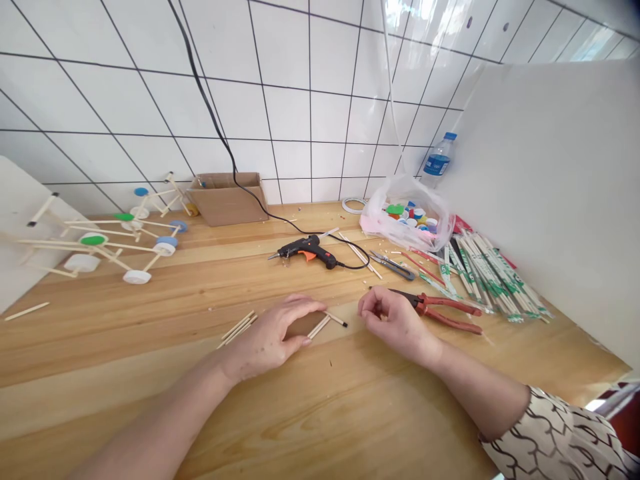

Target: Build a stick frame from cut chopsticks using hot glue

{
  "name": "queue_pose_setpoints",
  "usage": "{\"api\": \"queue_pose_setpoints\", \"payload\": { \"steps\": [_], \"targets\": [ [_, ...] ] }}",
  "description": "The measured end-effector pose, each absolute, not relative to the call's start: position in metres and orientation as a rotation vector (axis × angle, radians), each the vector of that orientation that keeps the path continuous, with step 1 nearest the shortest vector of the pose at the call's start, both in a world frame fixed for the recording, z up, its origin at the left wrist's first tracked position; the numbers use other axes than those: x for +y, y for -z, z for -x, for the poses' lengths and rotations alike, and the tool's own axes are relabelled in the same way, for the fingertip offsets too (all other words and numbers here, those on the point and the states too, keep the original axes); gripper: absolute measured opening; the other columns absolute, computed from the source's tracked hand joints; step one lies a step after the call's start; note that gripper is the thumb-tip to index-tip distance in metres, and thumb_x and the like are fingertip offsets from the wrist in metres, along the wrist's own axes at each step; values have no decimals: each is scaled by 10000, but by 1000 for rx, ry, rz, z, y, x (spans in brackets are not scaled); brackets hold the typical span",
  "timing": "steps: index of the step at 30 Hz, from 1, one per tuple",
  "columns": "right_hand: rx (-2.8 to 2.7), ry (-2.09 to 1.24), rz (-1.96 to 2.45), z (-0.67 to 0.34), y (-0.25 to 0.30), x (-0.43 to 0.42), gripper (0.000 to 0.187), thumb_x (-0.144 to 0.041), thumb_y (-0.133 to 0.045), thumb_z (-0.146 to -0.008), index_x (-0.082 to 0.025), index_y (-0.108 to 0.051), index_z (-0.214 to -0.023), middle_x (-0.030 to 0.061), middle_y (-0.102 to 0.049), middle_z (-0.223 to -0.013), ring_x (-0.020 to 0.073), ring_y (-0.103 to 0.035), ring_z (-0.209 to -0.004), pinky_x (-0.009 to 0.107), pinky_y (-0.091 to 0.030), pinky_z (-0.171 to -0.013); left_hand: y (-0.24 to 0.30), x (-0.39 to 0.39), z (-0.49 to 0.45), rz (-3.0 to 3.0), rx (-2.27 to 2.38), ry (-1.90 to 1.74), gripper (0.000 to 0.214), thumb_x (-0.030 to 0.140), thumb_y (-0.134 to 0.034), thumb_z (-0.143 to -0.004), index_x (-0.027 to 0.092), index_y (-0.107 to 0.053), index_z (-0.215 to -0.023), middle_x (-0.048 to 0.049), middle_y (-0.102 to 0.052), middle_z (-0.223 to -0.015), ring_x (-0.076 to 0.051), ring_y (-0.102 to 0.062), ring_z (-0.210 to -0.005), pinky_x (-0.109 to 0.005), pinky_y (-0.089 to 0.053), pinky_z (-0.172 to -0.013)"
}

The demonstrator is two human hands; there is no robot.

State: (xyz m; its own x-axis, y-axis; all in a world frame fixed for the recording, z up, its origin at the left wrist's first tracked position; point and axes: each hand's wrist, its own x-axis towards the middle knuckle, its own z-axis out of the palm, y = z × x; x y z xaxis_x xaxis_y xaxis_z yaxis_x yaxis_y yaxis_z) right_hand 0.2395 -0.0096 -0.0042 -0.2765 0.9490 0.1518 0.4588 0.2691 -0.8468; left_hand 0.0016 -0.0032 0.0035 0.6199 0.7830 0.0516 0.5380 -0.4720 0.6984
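Observation:
My left hand [277, 333] rests on the table, its thumb and index finger curved around a small piece made of wooden sticks [320, 327]. A short stick with a black tip [337, 319] meets the upper ends of two parallel sticks in that piece. The thumb touches their lower end, and the index finger is at the short stick's other end. More cut sticks [238, 329] lie beside my left wrist. My right hand [397, 323] is closed with curled fingers, right of the piece and apart from it. Whatever its fingertips hold is hidden. Red-handled pliers [447, 312] lie just behind it.
A black glue gun [310, 251] with its cord lies ahead, near grey snips [393, 265]. Stick frames with bottle-cap wheels [137, 276] stand left. Behind are a cardboard box [227, 202], a bag of caps [407, 220] and a bottle [439, 160]. Wrapped chopsticks [493, 273] lie right.

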Motion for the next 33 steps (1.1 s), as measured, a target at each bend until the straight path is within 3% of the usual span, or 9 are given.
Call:
{"api": "queue_pose_setpoints", "payload": {
  "steps": [8, 19, 27, 33],
  "targets": [
    [-1553, -1262, 1233, -245, -7, -8, 85, -167, -489, -608, -186, -504, -689, -41, -501, -614, 99, -438, -566, 229, -339, -542, -4, -2, -2, -2209, 1037, -447, 479, 107, -534, -781, 239, -538, -1242, -59, -568, -1284, -227, -474, -1219, -421, -349, -1060],
    [-1378, -1246, 1160, -243, 0, -6, 47, -245, -488, -686, -200, -496, -675, -60, -373, -565, 86, -275, -499, 234, -197, -477, 8, 0, 3, -2217, 1048, -459, 495, 145, -521, -778, 273, -528, -1257, -46, -538, -1333, -251, -458, -1256, -446, -352, -1066],
    [-1246, -1372, 1101, -240, -7, -9, 313, -423, -662, -710, -173, -570, -875, -109, -319, -468, 58, -196, -422, 232, -120, -434, -3, -3, -1, -2199, 1074, -423, 487, 131, -521, -760, 262, -549, -1228, -51, -561, -1307, -252, -473, -1240, -448, -355, -1064],
    [-1148, -1448, 1086, -245, -6, -5, 346, -455, -717, -664, -166, -583, -797, -96, -346, -470, 53, -205, -428, 238, -113, -441, -4, -4, -1, -2215, 1061, -444, 462, 144, -531, -776, 264, -551, -1221, -40, -581, -1277, -244, -482, -1225, -422, -362, -1058]
  ]
}}
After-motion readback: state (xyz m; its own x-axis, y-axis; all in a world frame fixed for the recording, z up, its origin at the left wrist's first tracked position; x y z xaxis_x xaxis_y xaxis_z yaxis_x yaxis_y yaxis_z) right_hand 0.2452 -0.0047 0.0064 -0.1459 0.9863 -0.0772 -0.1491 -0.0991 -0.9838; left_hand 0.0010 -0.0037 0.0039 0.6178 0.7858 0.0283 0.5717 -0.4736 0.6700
